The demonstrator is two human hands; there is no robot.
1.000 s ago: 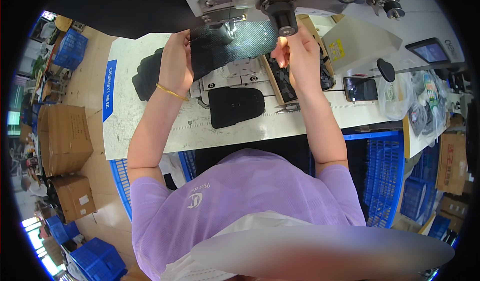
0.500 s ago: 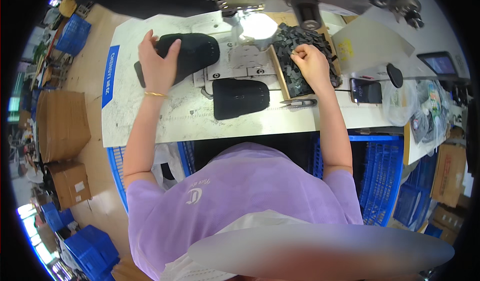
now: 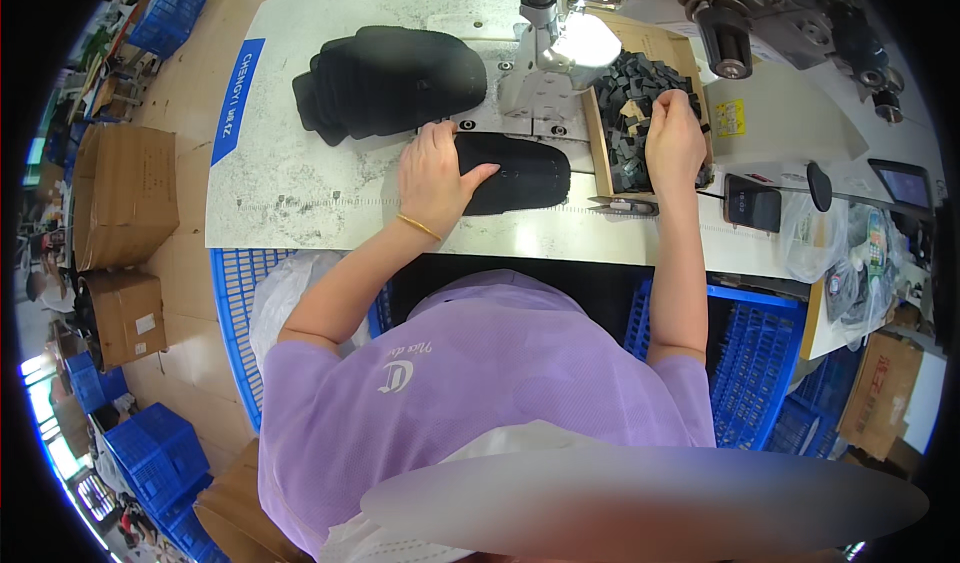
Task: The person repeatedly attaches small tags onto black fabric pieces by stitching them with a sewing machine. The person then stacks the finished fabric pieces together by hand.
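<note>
My left hand (image 3: 435, 176) lies at the left end of a black, tongue-shaped fabric piece (image 3: 520, 171), with the thumb stretched out over its surface and the fingers at its upper left edge. Behind it, a stack of similar black pieces (image 3: 400, 83) leans left on the white table. My right hand (image 3: 677, 145) is over a shallow cardboard box (image 3: 599, 148) of small dark rectangular tabs (image 3: 628, 148). Its thumb and fingers are pinched together; whatever is between them is too small or hidden to make out.
The lit sewing machine head (image 3: 545, 63) stands behind the fabric piece. Thread snips (image 3: 627, 207) lie before the box, with a phone (image 3: 752, 204) to the right. Blue crates (image 3: 745, 363) stand below the table edge, and cartons (image 3: 125, 198) at the left.
My left hand has moved from the stack down and right to the single fabric piece. My right hand stays over the box, still pinched. The whole view has shifted.
</note>
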